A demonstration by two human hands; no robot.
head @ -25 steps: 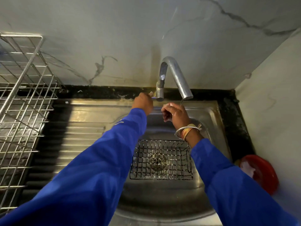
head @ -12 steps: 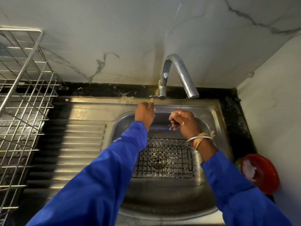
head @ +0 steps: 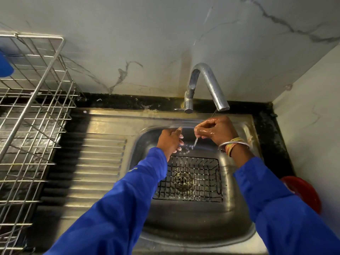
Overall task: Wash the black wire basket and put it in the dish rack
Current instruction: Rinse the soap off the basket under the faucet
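Basket: the basket point(head: 189, 179) is lying flat on the floor of the sink point(head: 202, 219), over the drain. Neither hand is touching it, and it is sitting where it sat a second ago.
Water: a thin stream is falling from the tap point(head: 207, 83) onto the right hand and dripping on toward the basket's far edge.
Left hand: the left hand point(head: 170, 142) is hanging inside the bowl beside the stream, fingers loose and holding nothing. A second ago it was up at the lever point(head: 179, 109).
Right hand: the right hand point(head: 215, 130) is staying under the spout, wet, fingers curled on nothing.
Rack: the rack point(head: 33, 111) is standing well apart to the left.
Bearing on task: the tap is apparently set and the hands are rinsing. The washing of the basket is judged not yet begun.
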